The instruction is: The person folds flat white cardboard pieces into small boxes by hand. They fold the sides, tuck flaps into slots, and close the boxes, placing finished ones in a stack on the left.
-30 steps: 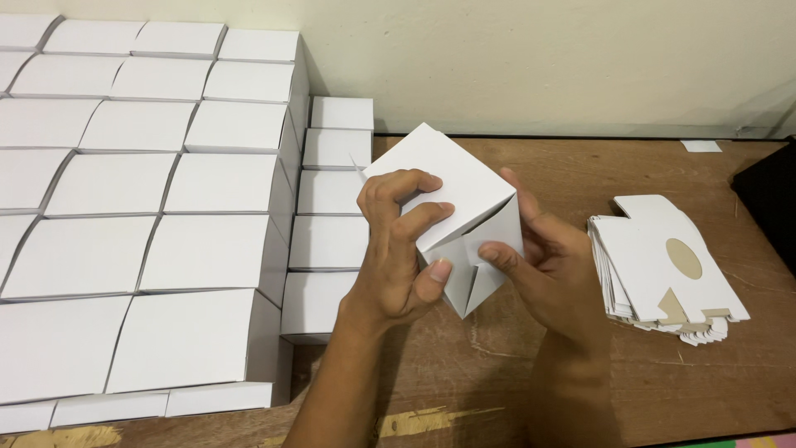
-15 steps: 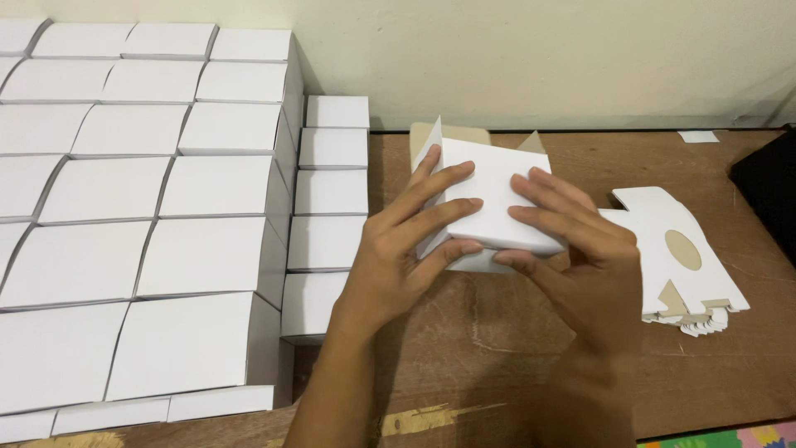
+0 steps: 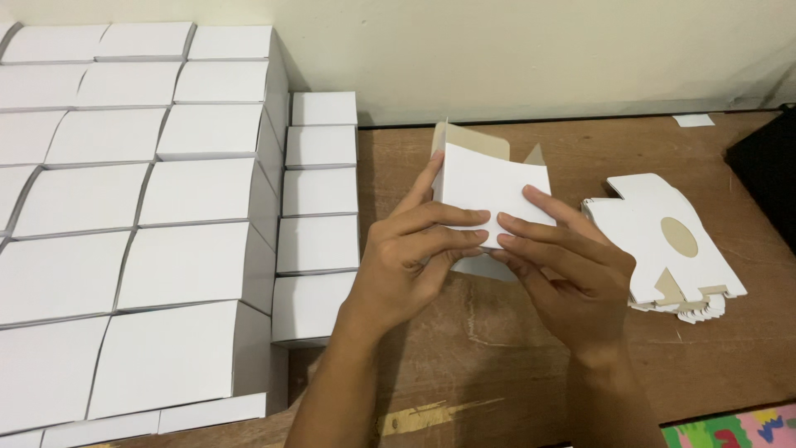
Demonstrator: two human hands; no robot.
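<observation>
**Box is squared up now, both hands on it**

So the white carton [image 3: 496, 192] I'm watching sits mid-desk, lifted a bit off the wood, and it's changed a lot in the last second. A moment ago it was tipped on a corner, diamond-wise, with the bottom flaps hanging loose. Now it's turned flat-side up with the brown inner flaps poking out at the far end, so to me the body looks formed and the flap end is what's left open.

Left hand [image 3: 406, 265] is wrapped on the near left side, fingers curled over the top panel, index stretched up along the edge. Right hand [image 3: 572, 274] has fingers laid flat across the top from the right, pressing more than gripping. Both are holding the carton between them.

Just right of it, toward the desk's right edge, is the stack of flat blanks [image 3: 663, 249]. Along the left edge, the rows of finished white boxes [image 3: 191, 191]. Desk [image 3: 497, 373] is scuffed brown wood.
</observation>
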